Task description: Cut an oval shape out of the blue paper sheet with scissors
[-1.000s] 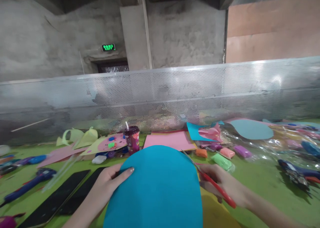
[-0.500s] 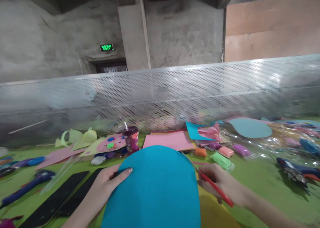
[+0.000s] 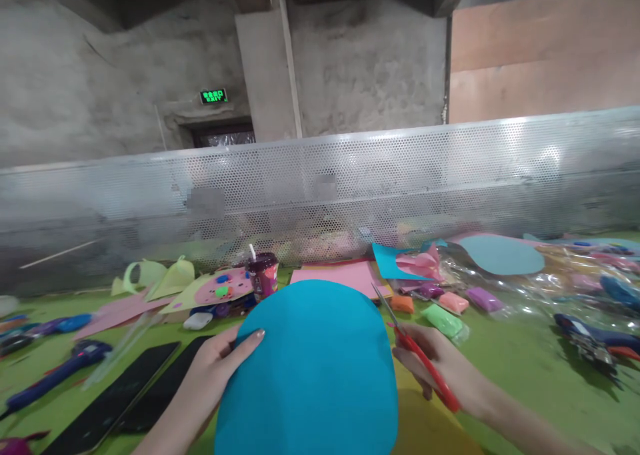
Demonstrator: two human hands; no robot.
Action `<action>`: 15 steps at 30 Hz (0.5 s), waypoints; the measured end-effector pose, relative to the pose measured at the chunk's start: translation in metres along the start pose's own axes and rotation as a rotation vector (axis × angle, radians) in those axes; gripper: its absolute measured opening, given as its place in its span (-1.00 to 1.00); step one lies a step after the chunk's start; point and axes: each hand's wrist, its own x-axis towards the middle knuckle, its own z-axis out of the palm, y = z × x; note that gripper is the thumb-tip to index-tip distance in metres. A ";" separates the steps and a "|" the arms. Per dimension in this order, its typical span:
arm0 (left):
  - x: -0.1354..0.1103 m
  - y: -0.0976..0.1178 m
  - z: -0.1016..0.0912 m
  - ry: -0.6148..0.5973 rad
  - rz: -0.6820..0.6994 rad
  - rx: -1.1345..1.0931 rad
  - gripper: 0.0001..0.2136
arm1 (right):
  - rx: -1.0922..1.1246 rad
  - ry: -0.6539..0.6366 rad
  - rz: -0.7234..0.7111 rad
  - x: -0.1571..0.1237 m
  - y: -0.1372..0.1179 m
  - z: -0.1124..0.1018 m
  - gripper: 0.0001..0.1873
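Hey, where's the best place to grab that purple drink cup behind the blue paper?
Probably the purple drink cup is best gripped around its mid body, coming from its left side: it stands upright, its straw sticks out on top, and the blue paper covers its near side.

Red scissors (image 3: 423, 358) beside blue paper (image 3: 310, 368)

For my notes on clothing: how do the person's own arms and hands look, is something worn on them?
Both forearms are bare, with no sleeve in view. The left hand and the right hand wear no gloves; no ring or watch shows. The left thumbnail looks pale and glossy.
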 end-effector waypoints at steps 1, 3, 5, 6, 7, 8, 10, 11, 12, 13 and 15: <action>0.000 -0.001 0.000 0.000 -0.007 -0.020 -0.53 | 0.011 0.018 0.000 0.000 0.000 0.002 -0.74; 0.000 -0.002 0.001 0.003 -0.022 -0.061 -0.51 | 0.021 0.037 0.005 -0.001 0.000 0.004 -0.75; -0.001 -0.002 0.002 0.005 -0.037 -0.087 -0.50 | 0.028 0.034 0.004 -0.002 -0.001 0.005 -0.75; -0.002 -0.002 0.002 0.006 -0.042 -0.097 -0.50 | 0.032 0.031 0.007 -0.002 -0.001 0.005 -0.75; -0.002 -0.002 0.002 0.005 -0.047 -0.106 -0.50 | 0.037 0.033 0.015 -0.002 -0.001 0.006 -0.75; -0.002 -0.002 0.002 0.008 -0.052 -0.114 -0.50 | 0.042 0.040 0.028 -0.002 -0.001 0.006 -0.75; -0.003 -0.002 0.002 0.020 -0.063 -0.130 -0.49 | 0.049 0.058 0.050 -0.002 -0.001 0.008 -0.76; -0.002 -0.001 0.003 0.023 -0.068 -0.137 -0.48 | 0.050 0.063 0.053 -0.002 0.000 0.009 -0.76; -0.002 -0.001 0.004 0.027 -0.071 -0.144 -0.48 | 0.051 0.065 0.047 -0.002 0.000 0.009 -0.76; -0.002 -0.001 0.004 0.028 -0.075 -0.152 -0.47 | 0.052 0.063 0.035 -0.002 0.001 0.010 -0.76; -0.002 -0.001 0.005 0.029 -0.078 -0.170 -0.48 | 0.053 0.056 0.018 -0.002 0.002 0.012 -0.75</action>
